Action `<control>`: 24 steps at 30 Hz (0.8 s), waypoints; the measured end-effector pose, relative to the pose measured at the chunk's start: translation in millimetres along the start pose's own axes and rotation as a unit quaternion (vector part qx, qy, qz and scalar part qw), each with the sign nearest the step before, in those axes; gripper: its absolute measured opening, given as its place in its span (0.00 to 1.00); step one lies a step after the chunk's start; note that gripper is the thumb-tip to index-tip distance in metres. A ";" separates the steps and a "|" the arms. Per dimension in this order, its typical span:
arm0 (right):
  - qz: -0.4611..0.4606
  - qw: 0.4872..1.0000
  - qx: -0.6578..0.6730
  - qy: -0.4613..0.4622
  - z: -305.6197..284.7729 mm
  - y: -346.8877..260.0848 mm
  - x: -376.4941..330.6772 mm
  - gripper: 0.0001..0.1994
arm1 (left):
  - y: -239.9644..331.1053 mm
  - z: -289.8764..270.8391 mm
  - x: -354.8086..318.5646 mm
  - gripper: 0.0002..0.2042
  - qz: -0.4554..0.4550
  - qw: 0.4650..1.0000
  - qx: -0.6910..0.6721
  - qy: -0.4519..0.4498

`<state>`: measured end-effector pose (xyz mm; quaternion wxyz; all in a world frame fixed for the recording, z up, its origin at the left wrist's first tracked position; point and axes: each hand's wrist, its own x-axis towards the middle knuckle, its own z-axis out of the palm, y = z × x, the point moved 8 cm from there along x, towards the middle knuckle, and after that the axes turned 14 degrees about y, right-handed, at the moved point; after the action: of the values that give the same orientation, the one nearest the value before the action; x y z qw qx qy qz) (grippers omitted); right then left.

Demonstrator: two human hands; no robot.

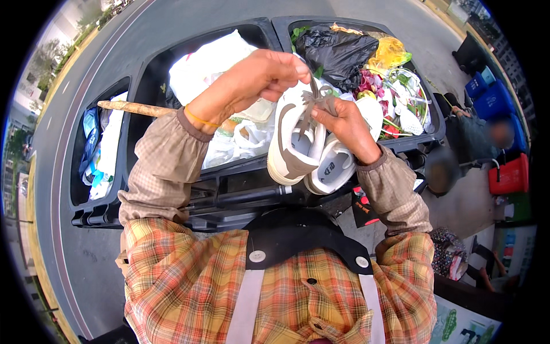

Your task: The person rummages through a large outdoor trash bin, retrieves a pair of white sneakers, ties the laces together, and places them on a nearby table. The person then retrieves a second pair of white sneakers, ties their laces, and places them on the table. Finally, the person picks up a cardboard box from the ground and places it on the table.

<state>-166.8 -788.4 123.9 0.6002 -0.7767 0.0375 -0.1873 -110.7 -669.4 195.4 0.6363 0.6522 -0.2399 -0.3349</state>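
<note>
Shoes point(290, 163), white-grey, one pair: hanging above open bins point(277, 33). Left hand point(252, 80): fingers pinching laces point(314, 102). Right hand point(350, 125): fingers grasping bunched laces. Step, apparently: working laces; next move seemingly calling for steady tension.

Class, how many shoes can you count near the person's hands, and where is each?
2. One shoe is below the left hand; the second shoe is beside it, below the right hand. More may be hidden inside the bins.

Grey road point(80, 286) in daylight
</note>
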 end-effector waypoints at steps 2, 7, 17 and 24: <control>0.003 1.000 0.002 -0.010 -3.8 7.0 -1.4 0.08 | 45.3 -27.8 -3.6 0.09 0.110 0.969 -0.221 -0.022; -0.016 1.000 0.003 -0.022 4.5 -4.7 1.4 0.09 | 85.8 -80.3 -2.5 0.13 0.205 0.921 -0.322 -0.078; 0.145 0.963 0.225 -0.034 -8.2 -3.8 -9.1 0.09 | -44.7 9.6 19.2 0.11 0.286 0.921 0.263 0.020; 0.134 0.965 0.226 -0.022 -13.7 2.7 -10.8 0.08 | -25.2 19.4 2.8 0.07 0.333 0.891 0.272 0.142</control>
<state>-181.0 -798.7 121.6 0.7801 -0.6131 0.0847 -0.0915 -126.0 -682.5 170.7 0.5353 0.7222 -0.4322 0.0713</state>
